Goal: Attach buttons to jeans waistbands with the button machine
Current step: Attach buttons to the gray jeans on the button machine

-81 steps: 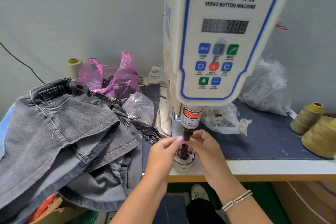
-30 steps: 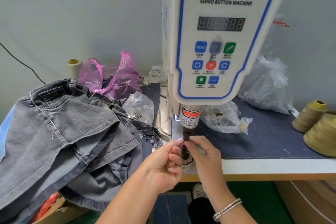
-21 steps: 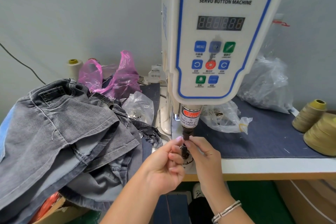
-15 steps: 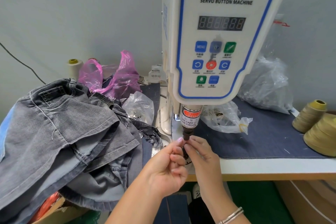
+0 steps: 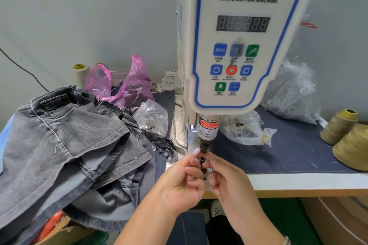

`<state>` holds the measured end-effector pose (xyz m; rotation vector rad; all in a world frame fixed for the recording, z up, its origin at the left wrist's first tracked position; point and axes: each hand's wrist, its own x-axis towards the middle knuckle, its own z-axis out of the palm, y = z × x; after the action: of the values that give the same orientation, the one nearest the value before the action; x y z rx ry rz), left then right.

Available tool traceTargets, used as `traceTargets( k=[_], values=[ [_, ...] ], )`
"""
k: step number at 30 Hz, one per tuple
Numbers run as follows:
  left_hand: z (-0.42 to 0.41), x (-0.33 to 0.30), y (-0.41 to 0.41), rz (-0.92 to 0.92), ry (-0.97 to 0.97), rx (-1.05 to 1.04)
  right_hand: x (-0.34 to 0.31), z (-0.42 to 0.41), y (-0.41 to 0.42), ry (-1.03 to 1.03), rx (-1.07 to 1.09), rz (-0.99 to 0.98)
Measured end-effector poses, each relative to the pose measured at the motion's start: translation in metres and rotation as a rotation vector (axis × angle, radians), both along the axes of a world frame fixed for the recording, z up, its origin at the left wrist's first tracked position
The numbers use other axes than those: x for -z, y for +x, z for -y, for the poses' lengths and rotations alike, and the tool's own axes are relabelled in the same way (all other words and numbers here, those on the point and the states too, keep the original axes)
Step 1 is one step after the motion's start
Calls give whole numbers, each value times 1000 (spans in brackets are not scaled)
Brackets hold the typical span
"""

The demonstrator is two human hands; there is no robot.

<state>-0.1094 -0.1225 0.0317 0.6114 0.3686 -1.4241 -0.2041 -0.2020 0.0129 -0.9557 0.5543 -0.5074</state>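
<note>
The button machine (image 5: 237, 45) stands at the bench's (image 5: 298, 182) front edge; the jeans (image 5: 65, 145) lie heaped at its left end, not yet under the punch (image 5: 205, 146). Seat the small part squarely on the die before you bring a waistband in, and keep your fingertips out from beneath. Your left hand (image 5: 179, 183) and right hand (image 5: 229, 179) meet there, fingers curled, pinching something small and dark; a button, probably.

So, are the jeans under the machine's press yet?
No. The jeans lie heaped left of the machine; only fingers are at its press.
</note>
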Motion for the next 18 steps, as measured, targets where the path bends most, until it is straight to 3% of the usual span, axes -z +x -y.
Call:
traceTargets(
  k=[2,5,7,9,13,16,18],
  values=[
    [0,-2,3,-15,-16,8,-1,5,3,71,-54,31],
    [-2,-4,5,-7,-42,38,-5,12,8,24,-131,34],
    [-4,-4,5,78,-35,44,-9,15,10,-56,-172,17],
    [-7,-2,7,279,41,38,-10,16,9,-126,-210,-19],
    [-19,0,14,1190,229,57,-10,13,2,-186,-179,-126],
    [-33,-2,29,1866,270,-35,-6,6,-5,-161,-57,-192],
    [-45,-8,43,2320,365,-66,-4,-3,-7,-215,-98,-209]
  ],
)
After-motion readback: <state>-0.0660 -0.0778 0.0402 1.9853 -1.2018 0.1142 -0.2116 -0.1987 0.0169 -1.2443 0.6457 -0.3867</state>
